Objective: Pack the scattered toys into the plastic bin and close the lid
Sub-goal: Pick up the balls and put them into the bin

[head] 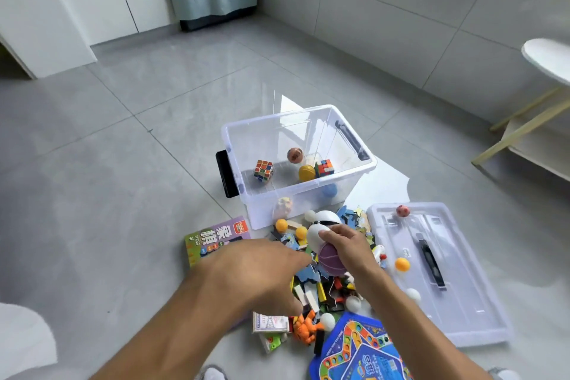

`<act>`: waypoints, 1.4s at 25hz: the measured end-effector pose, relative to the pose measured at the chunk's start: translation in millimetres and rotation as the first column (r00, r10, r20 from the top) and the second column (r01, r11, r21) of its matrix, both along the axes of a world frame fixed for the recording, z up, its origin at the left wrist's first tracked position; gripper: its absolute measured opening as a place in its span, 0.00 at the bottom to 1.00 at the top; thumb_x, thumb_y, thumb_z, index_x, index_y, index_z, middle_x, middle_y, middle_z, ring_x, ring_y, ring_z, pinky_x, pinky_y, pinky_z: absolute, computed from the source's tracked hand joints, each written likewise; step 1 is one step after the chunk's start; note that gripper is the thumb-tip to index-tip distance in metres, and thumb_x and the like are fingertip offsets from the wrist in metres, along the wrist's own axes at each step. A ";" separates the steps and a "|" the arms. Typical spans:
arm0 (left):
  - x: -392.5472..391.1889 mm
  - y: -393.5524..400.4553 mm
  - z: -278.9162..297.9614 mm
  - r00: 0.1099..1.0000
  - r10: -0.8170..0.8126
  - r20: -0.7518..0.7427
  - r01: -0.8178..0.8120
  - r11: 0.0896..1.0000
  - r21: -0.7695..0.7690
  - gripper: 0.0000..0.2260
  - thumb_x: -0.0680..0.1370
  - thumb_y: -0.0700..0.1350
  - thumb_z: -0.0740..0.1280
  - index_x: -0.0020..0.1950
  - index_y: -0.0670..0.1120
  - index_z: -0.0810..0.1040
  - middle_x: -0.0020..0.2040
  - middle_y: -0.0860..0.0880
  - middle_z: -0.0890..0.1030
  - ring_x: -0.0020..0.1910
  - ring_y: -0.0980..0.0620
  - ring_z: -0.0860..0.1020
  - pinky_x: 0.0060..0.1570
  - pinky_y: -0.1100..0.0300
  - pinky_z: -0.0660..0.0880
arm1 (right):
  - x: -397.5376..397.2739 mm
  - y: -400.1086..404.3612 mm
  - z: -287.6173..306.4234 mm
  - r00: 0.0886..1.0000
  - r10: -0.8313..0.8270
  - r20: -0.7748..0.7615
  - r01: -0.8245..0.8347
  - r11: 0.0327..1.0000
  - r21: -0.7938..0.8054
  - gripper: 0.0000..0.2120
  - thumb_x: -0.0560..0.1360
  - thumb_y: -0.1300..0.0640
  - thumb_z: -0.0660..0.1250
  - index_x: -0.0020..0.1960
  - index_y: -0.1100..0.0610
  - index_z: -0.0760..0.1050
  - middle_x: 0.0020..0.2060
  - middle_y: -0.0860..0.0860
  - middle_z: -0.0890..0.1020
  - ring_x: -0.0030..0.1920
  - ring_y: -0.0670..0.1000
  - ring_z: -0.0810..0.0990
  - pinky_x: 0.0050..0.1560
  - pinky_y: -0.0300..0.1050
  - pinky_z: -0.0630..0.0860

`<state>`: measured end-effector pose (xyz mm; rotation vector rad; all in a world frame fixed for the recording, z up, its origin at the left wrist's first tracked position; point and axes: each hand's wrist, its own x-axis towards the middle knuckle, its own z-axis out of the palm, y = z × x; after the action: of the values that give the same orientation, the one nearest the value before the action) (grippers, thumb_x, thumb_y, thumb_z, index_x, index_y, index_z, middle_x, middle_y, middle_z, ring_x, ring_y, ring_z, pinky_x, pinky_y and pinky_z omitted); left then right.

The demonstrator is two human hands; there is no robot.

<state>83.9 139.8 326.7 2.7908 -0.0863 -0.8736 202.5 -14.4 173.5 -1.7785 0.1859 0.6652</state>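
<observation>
A clear plastic bin [308, 116] stands open on the floor, holding two puzzle cubes [264, 170], an orange-brown ball and a yellow ball [306, 173]. Its clear lid [456, 302] lies flat to the right with small balls on it. A heap of toys [320, 290] spreads in front of the bin. My right hand [348, 244] grips a white and purple ball-shaped toy [324, 244] above the heap. My left hand [262, 268] reaches over the heap, palm down; its fingertips are hidden behind the toy.
A purple game box [212, 237] lies left of the heap. A blue game board [357, 348] sits at the bottom. A white paper sheet [382, 185] lies under the bin. A white round table [549, 62] with wooden legs stands at the right.
</observation>
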 end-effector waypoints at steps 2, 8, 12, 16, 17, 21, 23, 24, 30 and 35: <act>13.8 11.9 0.9 0.998 -0.014 0.069 0.011 0.999 0.032 0.25 0.78 0.59 0.61 0.74 0.58 0.61 0.69 0.52 0.72 0.65 0.48 0.72 0.58 0.52 0.72 | 17.0 9.7 10.7 0.999 0.000 0.038 0.001 1.000 -0.014 0.03 0.74 0.56 0.73 0.44 0.56 0.81 0.28 0.49 0.82 0.26 0.46 0.81 0.25 0.37 0.74; 29.9 25.8 2.4 0.991 0.015 0.130 -0.016 1.000 0.011 0.24 0.79 0.58 0.60 0.73 0.57 0.61 0.66 0.51 0.74 0.61 0.46 0.74 0.54 0.53 0.71 | 104.4 97.3 48.6 0.977 -0.144 -0.156 0.175 0.962 0.209 0.15 0.76 0.46 0.68 0.43 0.58 0.74 0.37 0.56 0.78 0.28 0.52 0.80 0.37 0.48 0.83; 30.8 9.9 6.2 0.994 -0.050 0.102 0.055 0.998 -0.044 0.23 0.79 0.58 0.60 0.72 0.55 0.62 0.68 0.51 0.73 0.64 0.45 0.72 0.59 0.49 0.72 | 127.9 104.2 42.8 0.918 -0.314 -0.241 0.363 0.910 0.197 0.23 0.79 0.45 0.63 0.64 0.61 0.72 0.61 0.58 0.75 0.42 0.53 0.79 0.53 0.49 0.81; 32.3 2.5 6.3 0.990 -0.083 0.115 0.086 0.996 -0.021 0.22 0.79 0.56 0.61 0.72 0.55 0.63 0.67 0.52 0.74 0.62 0.47 0.74 0.56 0.51 0.72 | 58.8 43.7 -2.2 0.900 -0.310 -0.306 0.373 0.911 0.175 0.10 0.80 0.55 0.63 0.53 0.63 0.75 0.53 0.60 0.77 0.44 0.55 0.79 0.46 0.49 0.79; 32.6 0.8 6.5 0.992 -0.082 0.098 0.084 0.996 -0.022 0.22 0.79 0.56 0.61 0.72 0.56 0.63 0.67 0.52 0.74 0.61 0.48 0.74 0.53 0.53 0.72 | 32.9 24.8 -13.6 0.882 -0.288 -0.374 0.372 0.912 0.174 0.10 0.80 0.57 0.63 0.54 0.64 0.76 0.54 0.61 0.78 0.46 0.58 0.80 0.45 0.49 0.79; 42.2 -4.2 6.0 0.997 -0.076 0.029 0.076 0.997 0.001 0.25 0.79 0.59 0.61 0.75 0.59 0.60 0.72 0.54 0.69 0.67 0.51 0.70 0.50 0.59 0.64 | -62.4 -29.2 -44.8 0.761 -0.373 -0.531 0.519 0.840 0.154 0.10 0.79 0.61 0.64 0.55 0.67 0.77 0.52 0.62 0.82 0.51 0.64 0.83 0.48 0.52 0.81; 45.7 -4.9 -1.0 0.998 -0.056 -0.004 0.056 0.998 -0.027 0.25 0.79 0.60 0.61 0.75 0.59 0.61 0.73 0.55 0.69 0.66 0.51 0.71 0.49 0.60 0.64 | -100.7 -48.8 -55.8 0.731 -0.423 -0.535 0.555 0.825 0.106 0.08 0.78 0.63 0.64 0.54 0.66 0.77 0.49 0.61 0.82 0.48 0.62 0.83 0.48 0.51 0.81; 47.5 -4.7 -7.9 0.999 -0.034 -0.013 0.034 0.998 -0.048 0.25 0.79 0.60 0.62 0.75 0.59 0.62 0.72 0.55 0.69 0.64 0.52 0.71 0.47 0.60 0.65 | -116.2 -57.4 -60.8 0.727 -0.428 -0.536 0.550 0.831 0.084 0.08 0.78 0.63 0.64 0.54 0.66 0.77 0.49 0.60 0.82 0.48 0.61 0.82 0.47 0.51 0.81; 12.0 -19.4 -107.4 0.993 0.107 -0.044 -0.110 0.991 -0.071 0.21 0.78 0.53 0.65 0.71 0.54 0.68 0.67 0.49 0.75 0.60 0.48 0.75 0.51 0.57 0.72 | -135.0 -112.5 -73.1 0.845 -0.293 -0.448 0.323 0.946 -0.010 0.09 0.78 0.56 0.66 0.54 0.59 0.80 0.49 0.56 0.85 0.42 0.56 0.85 0.37 0.47 0.82; -0.1 -35.7 -188.4 0.979 0.153 -0.137 -0.145 0.987 0.070 0.18 0.75 0.47 0.64 0.65 0.52 0.74 0.61 0.48 0.78 0.56 0.46 0.77 0.48 0.55 0.74 | -110.3 -147.0 -91.4 0.871 -0.284 -0.401 0.293 0.955 -0.040 0.09 0.79 0.54 0.64 0.54 0.56 0.80 0.48 0.54 0.86 0.44 0.55 0.85 0.38 0.47 0.82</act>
<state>83.8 104.1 138.3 2.7356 0.1720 -1.0483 92.3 -161.4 82.1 -1.5309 0.7109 0.8039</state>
